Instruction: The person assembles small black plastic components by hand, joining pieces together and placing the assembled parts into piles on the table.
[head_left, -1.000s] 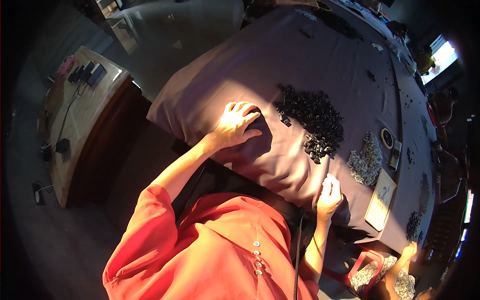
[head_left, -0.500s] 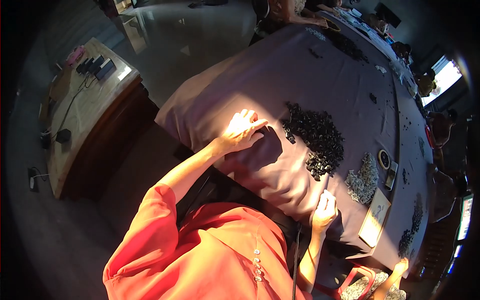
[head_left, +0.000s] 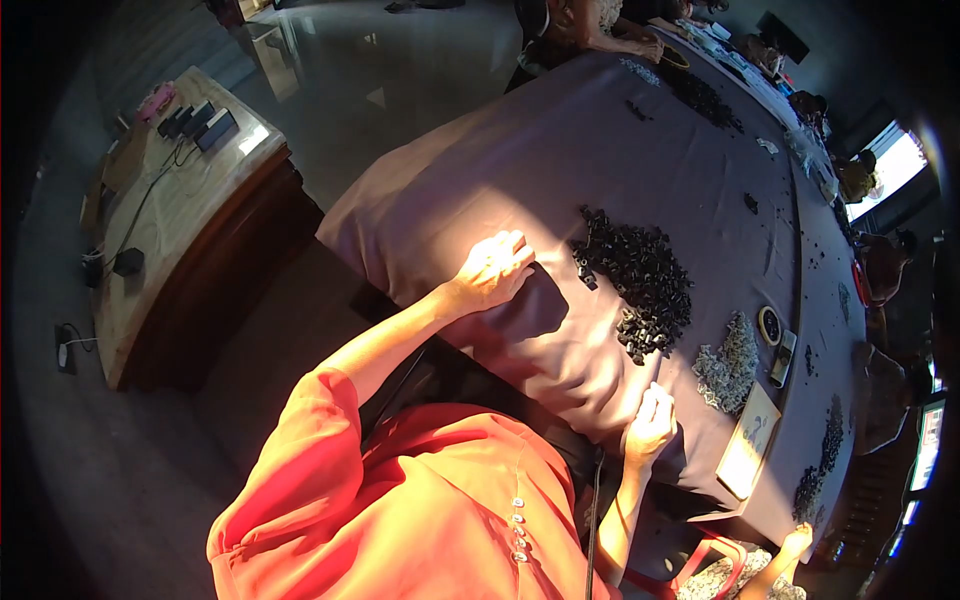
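Observation:
My left hand (head_left: 494, 269) is over the sunlit cloth, left of a heap of small black pieces (head_left: 640, 275). Its fingers are curled together; whatever they may hold is hidden. My right hand (head_left: 651, 424) is closed near the table's front edge, just below the heap. A thin, slender object (head_left: 656, 368) seems to stick up from its fingers towards the black pieces, too small and glaring to name. To the right of the heap lies a pile of small pale grey pieces (head_left: 728, 368).
A framed board (head_left: 748, 440), a round dish (head_left: 769, 325) and a small box (head_left: 784, 358) lie right on the brown cloth (head_left: 450, 160). Other people's hands show at the far end (head_left: 640, 48) and lower right (head_left: 797, 541). A side table (head_left: 200, 190) stands left.
My left hand has curled its fingers, which were stretched towards the black heap. The right hand stays closed in nearly the same place. The whole view has shifted slightly.

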